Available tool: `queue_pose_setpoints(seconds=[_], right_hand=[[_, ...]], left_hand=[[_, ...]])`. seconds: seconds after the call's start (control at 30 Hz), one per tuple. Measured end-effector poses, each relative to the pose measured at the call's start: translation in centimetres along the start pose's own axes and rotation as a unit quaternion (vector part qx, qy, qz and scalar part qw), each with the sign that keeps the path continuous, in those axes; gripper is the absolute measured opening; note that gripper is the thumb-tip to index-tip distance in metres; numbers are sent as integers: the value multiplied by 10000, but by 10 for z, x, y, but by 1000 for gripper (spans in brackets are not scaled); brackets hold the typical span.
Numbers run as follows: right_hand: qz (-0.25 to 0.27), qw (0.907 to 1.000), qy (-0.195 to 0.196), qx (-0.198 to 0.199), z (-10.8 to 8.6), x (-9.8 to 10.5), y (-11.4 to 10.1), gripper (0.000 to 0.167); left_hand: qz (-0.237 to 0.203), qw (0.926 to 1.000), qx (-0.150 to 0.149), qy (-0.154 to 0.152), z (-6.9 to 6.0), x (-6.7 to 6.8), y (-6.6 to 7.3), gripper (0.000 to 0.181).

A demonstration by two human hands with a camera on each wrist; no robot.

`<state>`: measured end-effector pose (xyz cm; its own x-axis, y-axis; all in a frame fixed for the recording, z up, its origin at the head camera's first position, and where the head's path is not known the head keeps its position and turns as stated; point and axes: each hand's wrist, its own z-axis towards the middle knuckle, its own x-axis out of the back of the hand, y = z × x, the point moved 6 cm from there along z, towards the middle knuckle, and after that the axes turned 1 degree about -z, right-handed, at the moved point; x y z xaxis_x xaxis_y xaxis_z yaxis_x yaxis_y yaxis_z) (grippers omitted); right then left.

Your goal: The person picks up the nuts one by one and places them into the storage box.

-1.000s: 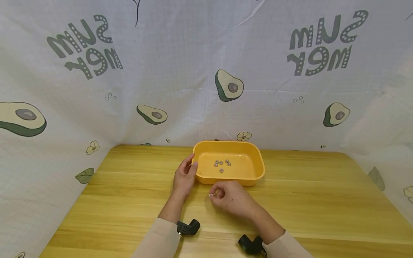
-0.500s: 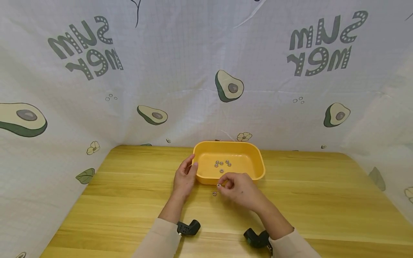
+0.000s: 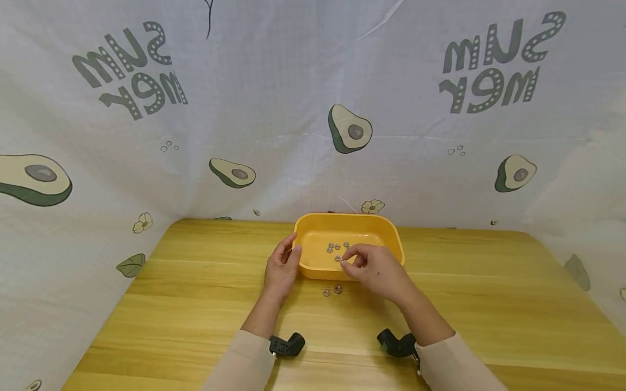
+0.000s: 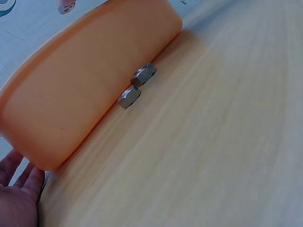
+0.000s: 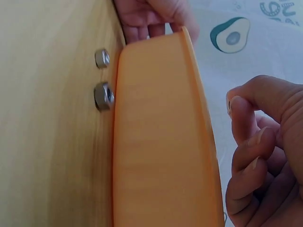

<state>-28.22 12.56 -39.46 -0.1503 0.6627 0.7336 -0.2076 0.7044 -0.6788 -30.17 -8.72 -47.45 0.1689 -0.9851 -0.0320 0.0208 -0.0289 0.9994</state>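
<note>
A yellow plastic tub (image 3: pixel 352 274) stands on the table with several metal hex nuts (image 3: pixel 337 247) on its floor. My left hand (image 3: pixel 282 270) holds the tub's left end, thumb at the rim and fingers against the outer wall. Over the tub's front rim, my right hand (image 3: pixel 376 271) pinches a small hex nut (image 5: pixel 229 108) between thumb and index finger; the fingertips hide most of it. Two more nuts lie on the table just in front of the tub: a smaller nut (image 4: pixel 129 97) and a larger nut (image 5: pixel 103 96).
The wooden table (image 3: pixel 205 293) reaches out on both sides of the tub. Behind the tub hangs a white cloth (image 3: pixel 283 108) printed with avocados and lettering. Each wrist carries a black camera, the left camera (image 3: pixel 287 345) and the right camera (image 3: pixel 397 343).
My right hand has risen forward and right from the table to above the tub's front rim, carrying a nut. Two nuts on the table have come into sight. The left hand keeps its place.
</note>
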Motion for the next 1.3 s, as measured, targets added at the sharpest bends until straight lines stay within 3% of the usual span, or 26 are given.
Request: queue_pose_setpoints(seconds=[0.2, 0.4, 0.7, 1.3], right_hand=[[-130, 9999, -86, 19, 23, 8, 8, 10], [-90, 9995, -191, -216, 46, 10, 20, 13], [65, 9988, -343, -354, 73, -3, 31, 13], [146, 9955, -736, -577, 78, -19, 38, 14]], left_hand=[[-22, 10000, 25, 11, 1, 0, 0, 43], [-36, 10000, 14, 15, 0, 0, 1, 44], [-6, 10000, 14, 38, 1, 0, 1, 43], [-39, 10000, 33, 60, 1, 1, 0, 42]])
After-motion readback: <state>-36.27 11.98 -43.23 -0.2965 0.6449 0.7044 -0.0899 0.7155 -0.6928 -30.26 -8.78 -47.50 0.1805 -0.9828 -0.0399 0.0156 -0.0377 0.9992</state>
